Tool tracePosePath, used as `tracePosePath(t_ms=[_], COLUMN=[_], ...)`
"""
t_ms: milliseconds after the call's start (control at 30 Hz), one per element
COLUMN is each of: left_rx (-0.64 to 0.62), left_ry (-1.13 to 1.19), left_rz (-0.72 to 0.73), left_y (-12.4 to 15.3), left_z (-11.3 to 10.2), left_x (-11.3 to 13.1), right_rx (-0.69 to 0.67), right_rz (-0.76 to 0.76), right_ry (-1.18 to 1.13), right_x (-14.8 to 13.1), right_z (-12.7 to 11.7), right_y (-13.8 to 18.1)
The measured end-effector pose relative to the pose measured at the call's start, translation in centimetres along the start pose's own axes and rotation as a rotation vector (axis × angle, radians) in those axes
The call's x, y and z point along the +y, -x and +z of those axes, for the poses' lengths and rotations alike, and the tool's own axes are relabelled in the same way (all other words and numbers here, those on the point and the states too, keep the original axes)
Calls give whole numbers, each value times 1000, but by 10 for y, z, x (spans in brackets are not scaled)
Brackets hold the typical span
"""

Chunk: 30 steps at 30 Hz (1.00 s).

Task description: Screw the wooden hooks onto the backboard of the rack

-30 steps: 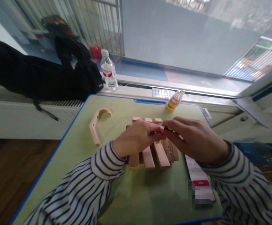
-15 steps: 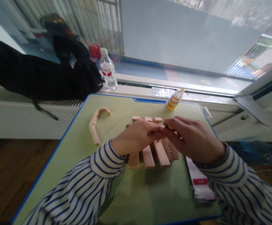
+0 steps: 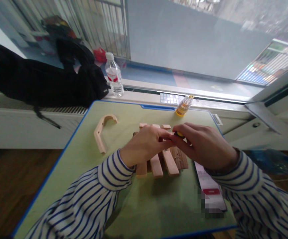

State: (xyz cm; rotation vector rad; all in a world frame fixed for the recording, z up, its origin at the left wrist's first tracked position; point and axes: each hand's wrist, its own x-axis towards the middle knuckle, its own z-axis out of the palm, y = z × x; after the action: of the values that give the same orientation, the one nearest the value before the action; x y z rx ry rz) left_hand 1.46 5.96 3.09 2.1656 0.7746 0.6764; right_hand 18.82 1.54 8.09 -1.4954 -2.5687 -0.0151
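Note:
My left hand (image 3: pixel 145 146) and my right hand (image 3: pixel 201 144) meet above a wooden slat frame (image 3: pixel 156 165). A small yellow-and-black object (image 3: pixel 179 134) shows between my right fingers, mostly hidden. My left fingertips press in against that hand, and I cannot tell whether they grip the object too. The frame has several pale parallel slats over darker wood, and my hands cover its middle. A curved wooden piece (image 3: pixel 98 137) lies to the left on the green mat (image 3: pixel 124 116), apart from both hands.
A white strip with a red mark (image 3: pixel 208 182) lies at the mat's right edge. Behind stand a water bottle (image 3: pixel 114 76) and a small amber bottle (image 3: pixel 184 106). A black bag (image 3: pixel 46 79) lies on the sill. A radiator runs below; wood floor lies left.
My hands stay together around the small object, with no clear shift of grip. The whole view drifts slightly, showing more of the white strip at the right.

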Motion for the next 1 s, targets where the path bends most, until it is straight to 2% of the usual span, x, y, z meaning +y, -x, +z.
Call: tracePosePath(t_ms=[133, 267, 533, 1000], left_rx=[-10, -35, -18, -55], left_ry=[15, 6, 21, -8], left_rz=[0, -13, 17, 7], left_y=[1, 0, 0, 1], left_z=[-1, -2, 1, -3], left_x=[-1, 0, -3, -1], right_rx=[-98, -141, -93, -47], right_rz=[-48, -77, -59, 10], right_ry=[-7, -14, -86, 9], right_x=[3, 5, 9, 4], right_z=[-8, -12, -3, 3], right_y=[0, 0, 1, -1])
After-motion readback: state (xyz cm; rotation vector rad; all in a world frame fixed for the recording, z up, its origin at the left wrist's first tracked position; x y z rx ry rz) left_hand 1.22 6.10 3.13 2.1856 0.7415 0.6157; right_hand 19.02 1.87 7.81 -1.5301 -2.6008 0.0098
